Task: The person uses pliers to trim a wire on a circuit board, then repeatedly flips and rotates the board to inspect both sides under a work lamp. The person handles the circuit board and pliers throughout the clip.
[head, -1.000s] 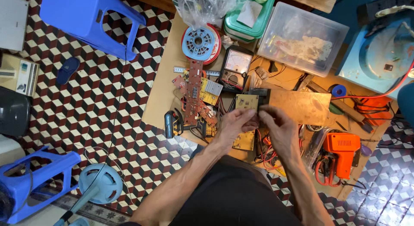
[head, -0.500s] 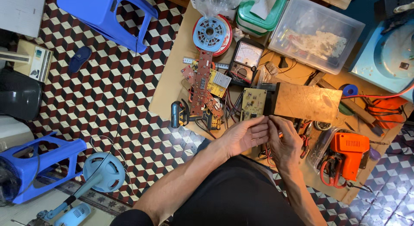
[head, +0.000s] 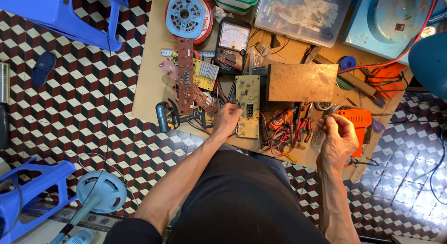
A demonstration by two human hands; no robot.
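My left hand (head: 226, 119) rests on the near left edge of a yellowish circuit board (head: 248, 104) that lies flat on the low wooden work board (head: 149, 81). A long reddish-brown circuit board (head: 186, 76) lies to its left. My right hand (head: 337, 134) is off to the right, fingers pinched on a small clear plastic bag (head: 320, 137), close to an orange power tool (head: 356, 120). Red-handled pliers (head: 300, 125) and tangled wires lie between my two hands.
An analogue multimeter (head: 232, 46), a blue wire spool (head: 185, 13), a clear plastic box (head: 302, 13) and a brown wood block (head: 302, 82) sit farther back. Blue plastic stools (head: 65, 13) stand on the checkered floor at left, with a small blue fan base (head: 101, 192).
My hands have parted: the right one moved away to the right and took the small clear bag, while the left stayed on the yellowish board. The camera has moved closer.
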